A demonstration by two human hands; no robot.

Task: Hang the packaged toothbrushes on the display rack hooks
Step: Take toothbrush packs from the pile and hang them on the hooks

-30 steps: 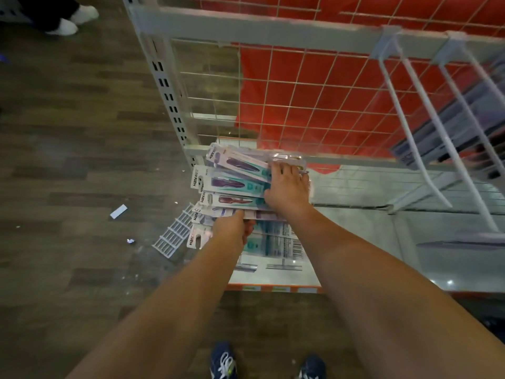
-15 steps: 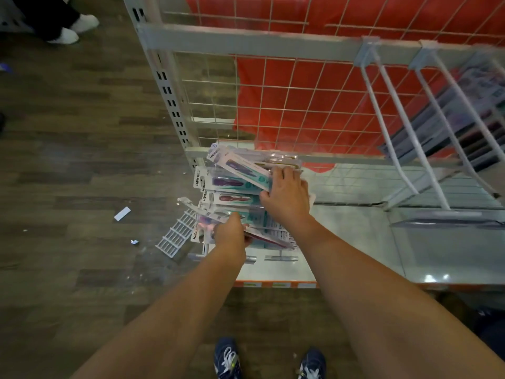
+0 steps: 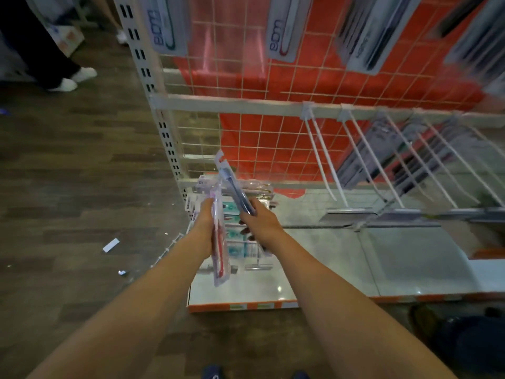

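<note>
My left hand (image 3: 205,224) grips a clear pack with a red toothbrush (image 3: 220,253), held upright above the pile. My right hand (image 3: 259,221) grips a pack with a dark blue toothbrush (image 3: 235,187), its hang tab pointing up and left. Below both hands a pile of teal toothbrush packs (image 3: 240,239) lies on the bottom shelf (image 3: 314,269) at its left end. Long white hooks (image 3: 325,165) slope down from the rack's crossbar (image 3: 232,103) to the right of my hands; the nearest two are bare.
Packaged toothbrushes (image 3: 281,31) hang on the upper row against the red grid back panel (image 3: 259,143). More packs (image 3: 410,160) hang on hooks at the right. A person's legs in white shoes (image 3: 65,83) stand at the far left. A white slip (image 3: 111,245) lies on the wooden floor.
Both hands have risen off the pile, each now holding one pack. The view has tilted up, showing the upper row of hanging packs.
</note>
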